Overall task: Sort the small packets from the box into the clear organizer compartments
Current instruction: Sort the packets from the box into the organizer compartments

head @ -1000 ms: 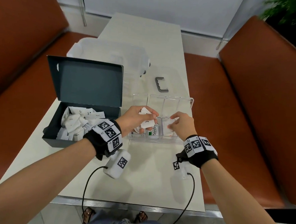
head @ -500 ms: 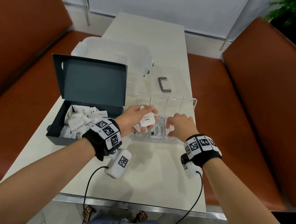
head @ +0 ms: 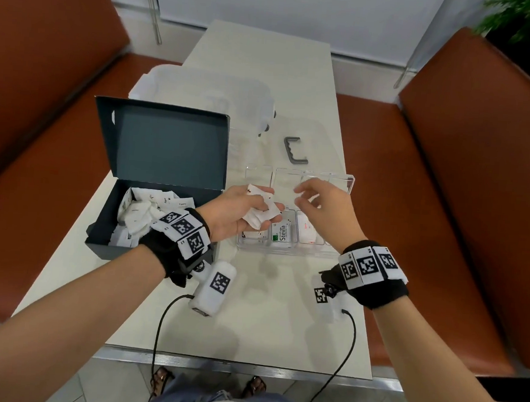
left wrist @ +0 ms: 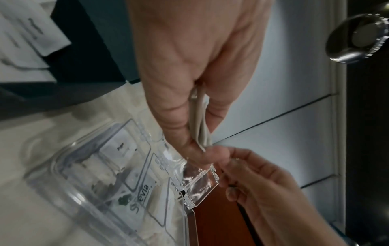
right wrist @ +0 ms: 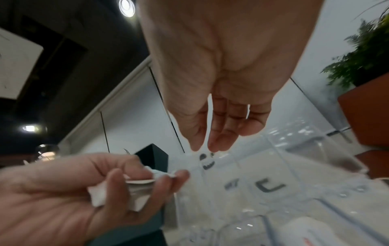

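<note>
My left hand (head: 244, 213) grips a small stack of white packets (head: 261, 207) over the left end of the clear organizer (head: 349, 183); the packets (left wrist: 200, 119) show between thumb and fingers in the left wrist view, and again as packets (right wrist: 134, 191) in the right wrist view. My right hand (head: 320, 201) hovers over the organizer's middle, fingers relaxed and holding nothing. A Stevia packet (head: 282, 233) and another white packet (head: 307, 232) lie in the near compartments. The dark box (head: 104, 239) at left holds several loose white packets (head: 140, 214).
The box's lid (head: 167, 145) stands upright behind it. A translucent plastic container (head: 202, 89) sits beyond the box, and a grey handle (head: 295, 156) lies behind the organizer. Orange-brown benches (head: 444, 213) flank the white table (head: 265, 310).
My right hand has lifted out of the near compartment, leaving a packet there, and now hovers with fingers spread toward my left hand. The left hand stays put with its packets.
</note>
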`<state>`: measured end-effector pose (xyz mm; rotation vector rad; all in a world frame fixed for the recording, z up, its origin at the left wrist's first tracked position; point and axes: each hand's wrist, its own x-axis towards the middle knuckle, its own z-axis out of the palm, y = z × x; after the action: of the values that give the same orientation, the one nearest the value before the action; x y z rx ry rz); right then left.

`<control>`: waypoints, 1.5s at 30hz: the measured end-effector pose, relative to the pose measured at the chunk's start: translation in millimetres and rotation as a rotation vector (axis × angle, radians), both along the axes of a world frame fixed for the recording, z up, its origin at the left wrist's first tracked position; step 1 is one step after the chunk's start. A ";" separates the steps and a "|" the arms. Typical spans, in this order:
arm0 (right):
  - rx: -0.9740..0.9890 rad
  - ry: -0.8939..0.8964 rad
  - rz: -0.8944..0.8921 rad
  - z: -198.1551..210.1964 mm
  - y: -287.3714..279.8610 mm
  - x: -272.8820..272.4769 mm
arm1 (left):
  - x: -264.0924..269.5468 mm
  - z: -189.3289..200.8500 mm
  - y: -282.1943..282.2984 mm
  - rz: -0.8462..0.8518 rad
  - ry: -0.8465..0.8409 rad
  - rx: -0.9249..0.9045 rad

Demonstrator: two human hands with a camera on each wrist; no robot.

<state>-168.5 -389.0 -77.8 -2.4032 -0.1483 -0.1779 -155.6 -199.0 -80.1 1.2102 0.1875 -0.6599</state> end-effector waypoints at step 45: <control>-0.134 0.344 -0.146 -56.7 83.4 25.3 | 13.5 -8.1 55.6 0.209 -0.013 0.080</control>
<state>-143.2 -305.7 -134.5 -2.5365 0.1790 0.1851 -142.1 -143.4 -88.2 1.2516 0.3279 -0.4657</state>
